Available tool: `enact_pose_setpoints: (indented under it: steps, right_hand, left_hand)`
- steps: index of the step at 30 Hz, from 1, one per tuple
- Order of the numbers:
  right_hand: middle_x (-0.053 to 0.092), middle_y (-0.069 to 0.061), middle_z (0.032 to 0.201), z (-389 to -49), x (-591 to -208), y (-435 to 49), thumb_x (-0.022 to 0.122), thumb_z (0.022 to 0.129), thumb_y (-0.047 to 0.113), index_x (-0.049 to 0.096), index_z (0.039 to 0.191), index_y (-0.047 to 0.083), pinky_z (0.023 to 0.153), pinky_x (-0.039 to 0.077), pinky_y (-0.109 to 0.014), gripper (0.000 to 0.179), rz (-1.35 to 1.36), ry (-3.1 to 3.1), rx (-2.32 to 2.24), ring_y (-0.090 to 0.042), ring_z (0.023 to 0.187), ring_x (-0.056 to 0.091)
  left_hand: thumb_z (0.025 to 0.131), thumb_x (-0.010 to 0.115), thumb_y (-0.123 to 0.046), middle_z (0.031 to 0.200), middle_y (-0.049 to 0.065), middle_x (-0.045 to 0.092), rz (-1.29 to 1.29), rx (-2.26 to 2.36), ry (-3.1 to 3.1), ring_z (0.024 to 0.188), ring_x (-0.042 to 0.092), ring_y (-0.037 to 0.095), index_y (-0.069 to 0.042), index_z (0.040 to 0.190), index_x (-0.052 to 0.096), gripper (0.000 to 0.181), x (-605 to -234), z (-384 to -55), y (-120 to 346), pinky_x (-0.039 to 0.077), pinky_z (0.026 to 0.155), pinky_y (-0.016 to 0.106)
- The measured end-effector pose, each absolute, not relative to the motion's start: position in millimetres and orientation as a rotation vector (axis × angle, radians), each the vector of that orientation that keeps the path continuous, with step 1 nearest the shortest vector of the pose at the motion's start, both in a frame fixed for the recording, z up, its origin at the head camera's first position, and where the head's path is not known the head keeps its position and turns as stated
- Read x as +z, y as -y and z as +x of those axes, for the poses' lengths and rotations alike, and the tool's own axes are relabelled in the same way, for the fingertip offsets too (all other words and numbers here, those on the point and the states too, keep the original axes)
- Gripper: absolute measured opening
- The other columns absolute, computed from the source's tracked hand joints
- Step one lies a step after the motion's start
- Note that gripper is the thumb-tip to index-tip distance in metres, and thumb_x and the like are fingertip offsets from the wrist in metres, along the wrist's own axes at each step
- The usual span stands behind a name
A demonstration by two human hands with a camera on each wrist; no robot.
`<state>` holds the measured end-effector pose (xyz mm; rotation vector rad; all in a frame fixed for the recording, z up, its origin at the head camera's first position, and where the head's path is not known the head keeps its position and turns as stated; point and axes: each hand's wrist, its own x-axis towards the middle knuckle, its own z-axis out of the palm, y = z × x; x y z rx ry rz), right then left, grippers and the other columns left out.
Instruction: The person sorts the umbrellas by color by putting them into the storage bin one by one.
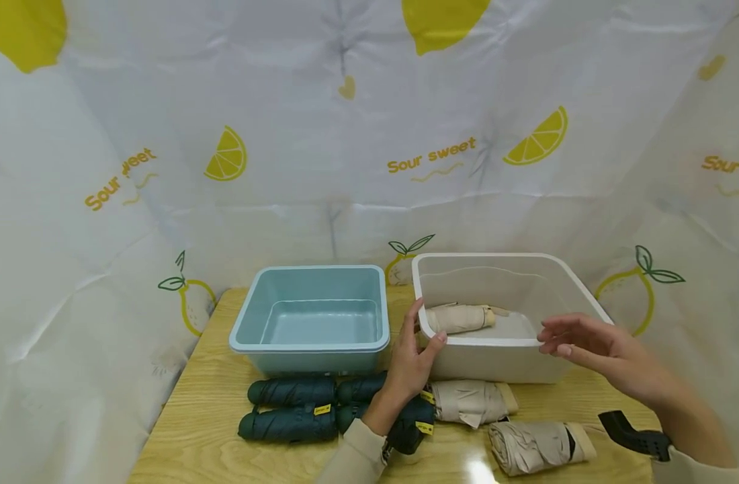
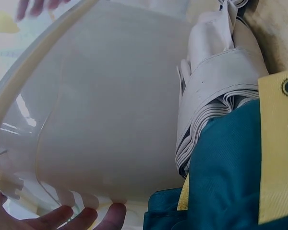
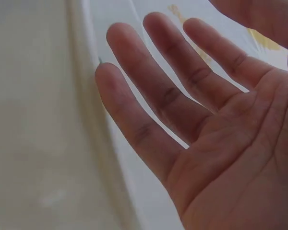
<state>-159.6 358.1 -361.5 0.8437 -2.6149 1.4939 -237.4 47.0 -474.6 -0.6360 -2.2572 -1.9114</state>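
My left hand [image 1: 408, 359] is at the front left corner of the white bin [image 1: 496, 363]. Its thumb lies by the front rim, and its fingers reach along the left side; in the left wrist view the fingertips [image 2: 116, 213] meet the bin's wall. My right hand [image 1: 611, 359] hovers by the front right rim, palm inward, fingers spread and holding nothing. One folded beige umbrella [image 1: 460, 318] lies inside the bin. Two more sit in front of it: a nearer beige umbrella [image 1: 535, 449] and another beige umbrella [image 1: 472, 401] close to the bin's wall.
A light blue bin [image 1: 309, 348] stands left of the white one. Several folded dark green umbrellas [image 1: 291, 425] with yellow tags lie before it on the wooden table [image 1: 188, 437], partly hidden by my left forearm. A lemon-print sheet [image 1: 321, 168] hangs behind.
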Motion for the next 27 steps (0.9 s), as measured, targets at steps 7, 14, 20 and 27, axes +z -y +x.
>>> enact_pose_setpoints:
  steps: [7, 14, 20, 27]
  right_hand:
    - [0.069, -0.002, 0.122, -129, -419, -383, 0.042, 0.100, -0.018, 0.046, 0.140, -0.011, 0.088, 0.056, -0.023, 0.040, 0.808, 2.558, 1.692, -0.013, 0.107, 0.070]
    - [0.064, 0.025, 0.122, -114, -471, -400, 0.048, 0.104, -0.005, 0.056, 0.138, 0.007, 0.080, 0.055, -0.020, 0.037, 0.491, 2.753, 1.592, 0.001, 0.105, 0.066]
    - [0.051, 0.042, 0.120, -109, -492, -412, 0.054, 0.106, 0.015, 0.047, 0.142, -0.009, 0.080, 0.050, -0.018, 0.044, 0.213, 3.026, 1.525, 0.017, 0.104, 0.051]
    - [0.047, 0.044, 0.128, -107, -512, -424, 0.061, 0.099, 0.001, 0.047, 0.142, -0.010, 0.081, 0.047, -0.013, 0.046, 0.461, 2.925, 1.647, 0.021, 0.110, 0.047]
  left_hand:
    - [0.102, 0.060, -0.039, 0.155, 0.009, 0.046, -0.643, -1.919, 2.255, 0.132, 0.054, 0.032, -0.039, 0.161, 0.023, 0.069, -474, -237, -45, 0.053, 0.085, 0.035]
    - [0.102, 0.059, -0.041, 0.159, 0.005, 0.042, -0.644, -1.911, 2.268, 0.135, 0.052, 0.030, -0.040, 0.160, 0.023, 0.068, -474, -237, -46, 0.051, 0.091, 0.041]
    - [0.102, 0.059, -0.040, 0.160, 0.006, 0.041, -0.648, -1.898, 2.261, 0.136, 0.051, 0.032, -0.039, 0.161, 0.023, 0.069, -475, -238, -45, 0.052, 0.090, 0.041]
    - [0.102, 0.059, -0.040, 0.158, 0.007, 0.043, -0.648, -1.906, 2.267, 0.134, 0.053, 0.031, -0.040, 0.160, 0.023, 0.069, -475, -237, -45, 0.053, 0.087, 0.036]
